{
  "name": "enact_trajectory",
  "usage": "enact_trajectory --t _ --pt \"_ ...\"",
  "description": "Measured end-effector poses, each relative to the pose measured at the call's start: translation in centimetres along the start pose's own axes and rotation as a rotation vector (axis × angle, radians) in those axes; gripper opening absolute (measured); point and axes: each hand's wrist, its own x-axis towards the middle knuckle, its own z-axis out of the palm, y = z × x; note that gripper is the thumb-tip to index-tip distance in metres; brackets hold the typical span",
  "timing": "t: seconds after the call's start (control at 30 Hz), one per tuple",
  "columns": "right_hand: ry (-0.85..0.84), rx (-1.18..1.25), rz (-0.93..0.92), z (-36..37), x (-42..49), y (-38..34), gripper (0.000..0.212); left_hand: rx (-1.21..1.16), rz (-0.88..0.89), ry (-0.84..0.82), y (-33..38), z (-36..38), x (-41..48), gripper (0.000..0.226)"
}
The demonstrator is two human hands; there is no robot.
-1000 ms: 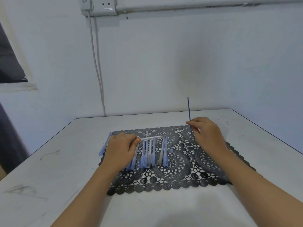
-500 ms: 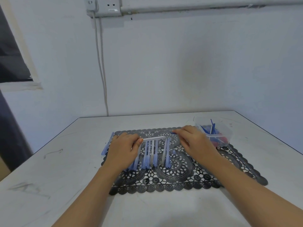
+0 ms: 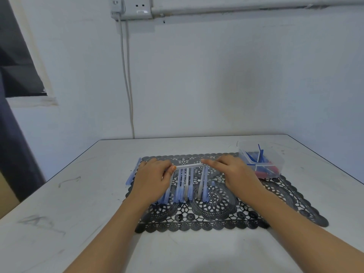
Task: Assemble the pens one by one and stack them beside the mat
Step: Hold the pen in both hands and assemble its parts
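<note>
Mid-assembly, the left hand pinches a clear barrel level above the pens on the mat, the right hand meets its other end, grip unclear, and next probably comes a straight push along the bore.

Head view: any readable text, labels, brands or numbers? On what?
No readable text anywhere in this frame.
Wall socket: any marking on it is too blurred to read.
Pens on the mat: no print visible.
Clear container: no label visible.
</note>
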Motion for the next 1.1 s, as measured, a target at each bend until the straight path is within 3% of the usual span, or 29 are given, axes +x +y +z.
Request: enact_trajectory --t 0.77,0.97,1.1 --pt "0.109 0.012 0.028 1.1 -0.1 -0.4 0.073 0.002 0.055 0.051 0.2 -0.2 0.1 0.023" --pt "0.131 0.084 0.024 1.1 -0.2 -0.8 0.062 0.000 0.103 0.096 0.4 -0.1 -0.1 0.025" --pt "0.148 0.112 0.119 0.7 -0.3 -0.8 0.035 0.004 0.113 0.122 0.4 -0.1 0.0 0.029"
